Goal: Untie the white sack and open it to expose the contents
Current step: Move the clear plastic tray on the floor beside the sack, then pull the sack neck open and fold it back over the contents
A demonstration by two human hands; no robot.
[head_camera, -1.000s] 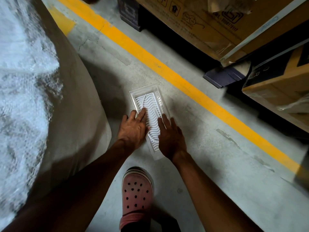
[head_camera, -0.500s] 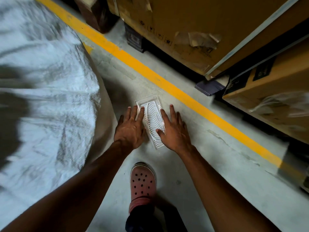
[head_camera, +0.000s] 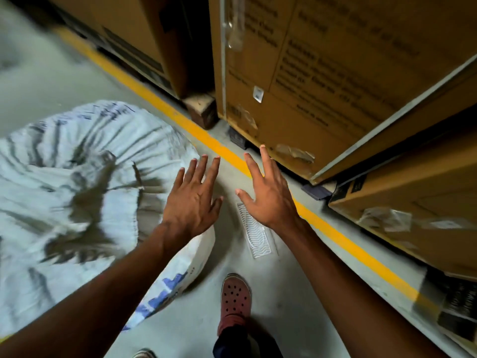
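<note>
**Hands off tray, sack still tied**

Since half a second back: both hands have left the clear ribbed tray (head_camera: 254, 235) and risen, fingers spread; view has swung to take in the sack top.

Left to right:
- White sack (head_camera: 77, 192) fills the left of the view, standing on the grey floor (head_camera: 296, 293). Its cloth gathers in radial pleats toward a dark bunched neck near the middle of its top. Judged still tied; the tie itself is blurred, cannot make out knot or cord. Contents not exposed.
- Left hand (head_camera: 192, 200): open, fingers splayed, palm down, holding nothing. It hovers over the sack's right edge; contact with the cloth cannot be told. Probably placed to reach left for the neck.
- Tray lies flat on the floor between sack and yellow line (head_camera: 227, 153), set aside, clear of the work.
- Right hand (head_camera: 268, 197): open, spread, empty, above the tray's far end, not touching it.
- Cardboard boxes (head_camera: 322, 86) stand beyond the line.

Untying not yet begun
</note>
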